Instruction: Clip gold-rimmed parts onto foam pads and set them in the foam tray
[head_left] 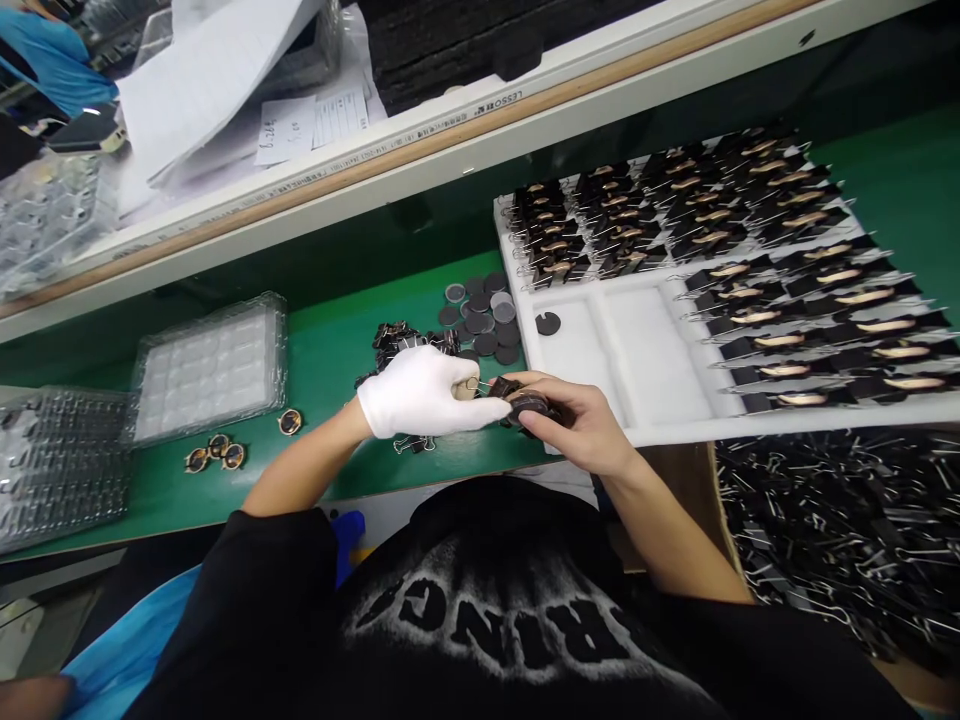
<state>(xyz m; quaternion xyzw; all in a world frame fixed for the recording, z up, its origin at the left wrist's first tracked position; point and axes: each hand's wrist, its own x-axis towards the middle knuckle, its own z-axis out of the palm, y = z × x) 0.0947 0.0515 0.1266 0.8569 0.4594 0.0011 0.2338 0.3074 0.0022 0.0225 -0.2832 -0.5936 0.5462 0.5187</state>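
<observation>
Evidently, both hands meet over the green table (330,345) in the head view, just to the left of a white foam tray. The bare right hand (581,425) is closed on a dark round piece (527,402), its thumb pressed over the near face and its fingers curled behind. A black binder clip (504,386) sits at that piece's left side, its wire handle pointing toward the left hand (427,392), which wears a white glove. The gloved thumb and fingers are partly spread around this handle; whether they grip it, I cannot tell.

Behind the glove lies a heap of loose binder clips (396,340), and next to it a scatter of dark discs (478,322) reaches the tray's edge. The white foam tray (651,345) carries rows of black clips (780,270) clamped on pale-edged pieces, with a notched black disc (548,323) in its bare left part. Well to the left, four gold-rimmed round pieces (235,457) lie near clear plastic trays (210,370). A box at lower right is filled with more binder clips (832,530). Papers (214,75) rest on the shelf (390,155) above.
</observation>
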